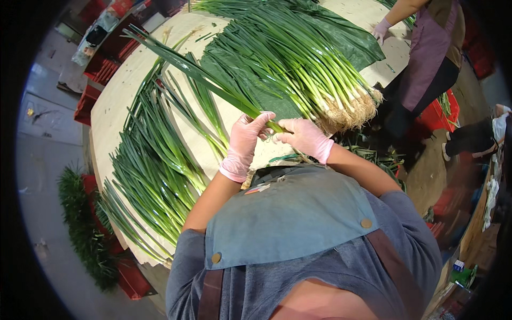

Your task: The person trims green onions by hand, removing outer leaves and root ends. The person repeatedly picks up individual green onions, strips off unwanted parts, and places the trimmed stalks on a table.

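My left hand (247, 140), in a thin pinkish glove, is closed around the lower stalk of a long green onion (224, 92). Its leaves slant up to the left over the table. Close by on the right, my right hand (304, 136), gloved alike, pinches the stalk's lower end; the fingers hide the very end. Beyond my hands, a big pile of green onions (300, 60) with stringy roots lies on a dark green sheet (368, 48). To the left, another spread of green onions (156, 176) lies on the pale tabletop, with a few loose ones between.
A co-worker in a purple apron (430, 56) stands at the table's right, one gloved hand on it. Red crates (132, 276) with greens stand on the floor at lower left. A red container (444, 112) and leaf scraps (372, 160) lie to the right.
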`<state>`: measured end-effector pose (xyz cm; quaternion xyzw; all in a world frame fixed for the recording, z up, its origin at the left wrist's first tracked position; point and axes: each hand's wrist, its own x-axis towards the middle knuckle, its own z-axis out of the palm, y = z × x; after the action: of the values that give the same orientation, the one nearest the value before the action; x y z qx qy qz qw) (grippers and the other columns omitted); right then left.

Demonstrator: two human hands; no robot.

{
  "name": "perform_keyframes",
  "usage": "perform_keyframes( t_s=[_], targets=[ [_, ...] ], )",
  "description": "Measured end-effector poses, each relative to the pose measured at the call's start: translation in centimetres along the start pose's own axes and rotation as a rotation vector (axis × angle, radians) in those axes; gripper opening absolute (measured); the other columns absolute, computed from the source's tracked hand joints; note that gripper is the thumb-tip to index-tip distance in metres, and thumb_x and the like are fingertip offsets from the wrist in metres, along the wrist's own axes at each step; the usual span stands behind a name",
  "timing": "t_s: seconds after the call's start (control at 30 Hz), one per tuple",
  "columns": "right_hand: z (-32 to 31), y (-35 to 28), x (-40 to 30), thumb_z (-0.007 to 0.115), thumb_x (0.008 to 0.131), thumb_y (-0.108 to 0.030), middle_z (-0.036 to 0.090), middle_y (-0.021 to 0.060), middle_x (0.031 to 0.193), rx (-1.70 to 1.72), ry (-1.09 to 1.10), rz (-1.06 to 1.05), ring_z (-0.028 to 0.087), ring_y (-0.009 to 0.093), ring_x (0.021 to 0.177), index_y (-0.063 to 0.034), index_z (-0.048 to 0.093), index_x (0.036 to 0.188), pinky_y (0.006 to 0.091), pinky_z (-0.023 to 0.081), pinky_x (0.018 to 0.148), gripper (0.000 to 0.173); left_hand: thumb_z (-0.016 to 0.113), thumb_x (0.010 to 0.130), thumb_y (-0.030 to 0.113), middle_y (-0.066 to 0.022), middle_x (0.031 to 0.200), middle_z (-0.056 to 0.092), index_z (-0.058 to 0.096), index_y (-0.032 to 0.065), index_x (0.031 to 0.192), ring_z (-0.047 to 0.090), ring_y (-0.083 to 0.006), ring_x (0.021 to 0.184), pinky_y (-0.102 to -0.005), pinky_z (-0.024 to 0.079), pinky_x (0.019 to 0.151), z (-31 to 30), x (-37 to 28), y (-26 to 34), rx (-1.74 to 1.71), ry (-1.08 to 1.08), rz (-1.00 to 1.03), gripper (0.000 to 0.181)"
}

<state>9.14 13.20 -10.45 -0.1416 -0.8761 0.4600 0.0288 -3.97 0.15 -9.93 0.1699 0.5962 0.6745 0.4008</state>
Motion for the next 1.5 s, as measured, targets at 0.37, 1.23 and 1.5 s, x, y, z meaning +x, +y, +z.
perform_keyframes(
  t_s=[0.37, 1.23, 1.5],
  targets=[
    [2.5, 1.6, -0.4, 0.055, 0.089, -0.024, 0.06, 0.0112, 0.073, -0.116, 0.311, -0.36, 0.06, 0.029, 0.069, -0.01, 0.063, 0.078, 0.0415, 0.046, 0.061, 0.02, 0.068, 0.084, 0.019, -0.0064, 0.073, 0.065, 0.07, -0.0003, 0.093, 0.063, -0.0135, 0.062, -0.027, 0.045, 0.06, 0.8, -1.3, 0.5, 0.173, 0.052, 0.037, 0.022],
    [-2.6, 9.4, -2.9, 0.049, 0.093, -0.023, 0.049, -0.0027, 0.066, 0.79, 0.102, 0.295, 0.043, 0.007, 0.059, -0.0067, 0.062, 0.09, 0.0236, 0.036, 0.052, 0.021, 0.051, 0.097, 0.016, -0.0081, 0.098, 0.064, 0.06, 0.0027, 0.104, 0.056, -0.0113, 0.068, -0.0218, 0.048, 0.058, -2.2, -0.6, 1.0, 0.042, 0.048, 0.243, 0.017],
    [-7.6, 11.6, -9.8, 0.061, 0.078, -0.04, 0.063, 0.0161, 0.112, -0.399, -0.054, 0.425, 0.06, 0.033, 0.101, -0.0144, 0.057, 0.127, 0.0408, 0.048, 0.084, 0.056, 0.053, 0.097, 0.021, -0.0012, 0.091, 0.06, 0.061, 0.0057, 0.1, 0.048, -0.0041, 0.067, -0.0163, 0.04, 0.055, -4.7, 0.4, 0.9, -0.037, 0.105, 0.252, 0.018]
  ],
)
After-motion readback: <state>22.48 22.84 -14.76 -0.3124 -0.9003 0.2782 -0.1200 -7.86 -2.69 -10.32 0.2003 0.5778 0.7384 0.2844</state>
